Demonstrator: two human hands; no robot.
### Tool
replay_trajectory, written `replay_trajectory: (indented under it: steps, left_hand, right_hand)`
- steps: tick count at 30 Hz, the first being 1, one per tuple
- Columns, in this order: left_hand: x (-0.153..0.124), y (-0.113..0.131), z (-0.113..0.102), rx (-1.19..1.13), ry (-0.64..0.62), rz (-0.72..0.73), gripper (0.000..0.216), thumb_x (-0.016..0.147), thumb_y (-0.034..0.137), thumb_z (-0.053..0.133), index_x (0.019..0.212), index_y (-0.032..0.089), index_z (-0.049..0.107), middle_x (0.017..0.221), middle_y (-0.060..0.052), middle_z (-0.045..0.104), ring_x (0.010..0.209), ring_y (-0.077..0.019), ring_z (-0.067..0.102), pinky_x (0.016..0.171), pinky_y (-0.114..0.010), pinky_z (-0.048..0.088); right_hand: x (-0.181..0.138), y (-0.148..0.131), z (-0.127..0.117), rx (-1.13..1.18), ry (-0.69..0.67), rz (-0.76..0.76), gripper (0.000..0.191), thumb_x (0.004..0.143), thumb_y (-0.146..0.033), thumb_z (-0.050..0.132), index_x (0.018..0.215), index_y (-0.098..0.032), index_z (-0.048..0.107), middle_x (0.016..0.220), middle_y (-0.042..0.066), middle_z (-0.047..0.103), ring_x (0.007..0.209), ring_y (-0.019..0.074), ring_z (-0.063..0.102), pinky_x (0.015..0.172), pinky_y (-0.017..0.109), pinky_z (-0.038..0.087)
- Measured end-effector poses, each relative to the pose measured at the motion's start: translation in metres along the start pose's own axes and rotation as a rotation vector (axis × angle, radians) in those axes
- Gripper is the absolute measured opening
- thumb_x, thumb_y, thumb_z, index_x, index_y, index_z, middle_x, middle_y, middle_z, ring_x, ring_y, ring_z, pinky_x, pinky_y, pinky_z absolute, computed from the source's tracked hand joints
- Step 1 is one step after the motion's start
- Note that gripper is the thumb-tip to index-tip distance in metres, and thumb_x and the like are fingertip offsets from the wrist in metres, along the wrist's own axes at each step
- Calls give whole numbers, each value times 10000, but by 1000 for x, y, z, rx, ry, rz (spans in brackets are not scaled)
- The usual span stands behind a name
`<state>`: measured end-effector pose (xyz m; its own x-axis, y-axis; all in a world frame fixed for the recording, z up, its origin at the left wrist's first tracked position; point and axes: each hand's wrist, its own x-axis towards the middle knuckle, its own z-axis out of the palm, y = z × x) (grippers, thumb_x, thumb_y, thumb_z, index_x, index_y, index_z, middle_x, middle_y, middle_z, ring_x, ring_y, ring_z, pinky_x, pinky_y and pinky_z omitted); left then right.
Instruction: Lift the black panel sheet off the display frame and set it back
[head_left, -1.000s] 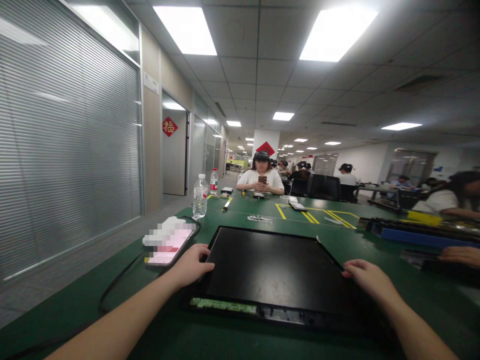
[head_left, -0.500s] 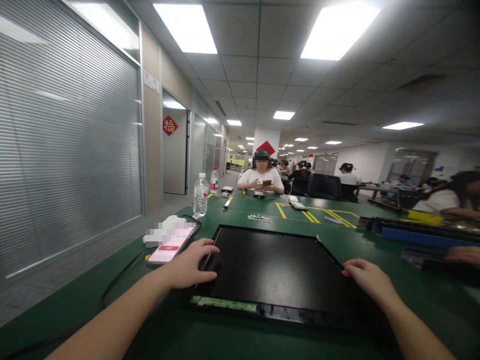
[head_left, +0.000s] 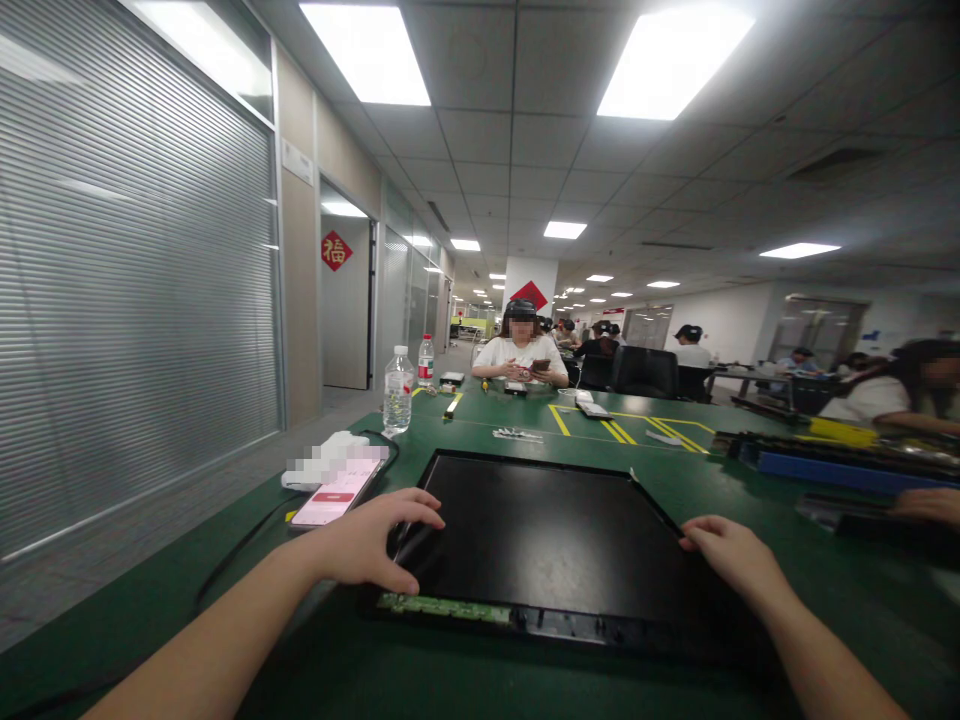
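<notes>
1 black panel point(head_left: 540, 535), L hand point(head_left: 367, 545) spread on left edge, R hand point(head_left: 731, 560) flat, fingers together, 2 bottles point(head_left: 397, 392)

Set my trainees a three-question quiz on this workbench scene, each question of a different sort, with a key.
1. True or false: the left hand lies on the black panel at its near left corner.
2. Which thing lies on the green table just left of the panel? A) a phone with a lit screen B) a keyboard C) a mug
3. Fill in: the right hand touches the panel's ___ edge.
Key: 1 true; 2 A; 3 right.
</notes>
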<state>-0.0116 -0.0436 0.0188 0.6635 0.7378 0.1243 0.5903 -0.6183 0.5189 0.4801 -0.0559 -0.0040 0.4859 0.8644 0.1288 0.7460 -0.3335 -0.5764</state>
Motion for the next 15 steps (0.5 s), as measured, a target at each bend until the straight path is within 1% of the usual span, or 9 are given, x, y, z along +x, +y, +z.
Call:
replay_trajectory:
  steps: [7, 15]
  left_hand:
    - [0, 7, 0, -13, 27, 18, 581, 557, 393, 737, 1116, 302, 611, 1364, -38, 410, 1237, -288, 400, 1024, -364, 324]
    - [-2, 7, 0, 45, 35, 26, 523, 588, 373, 722, 1094, 299, 610, 1382, -27, 376, 1230, -265, 409, 1027, -341, 319]
  right_hand:
    - [0, 0, 1, -14, -4, -3, 238, 705, -315, 470, 782, -218, 673, 753, 24, 718, 778, 211, 639, 630, 275, 418]
    - [-4, -5, 0, -21, -21, 22, 251, 726, -327, 460, 811, -203, 660, 773, 27, 717, 791, 206, 630, 649, 280, 415]
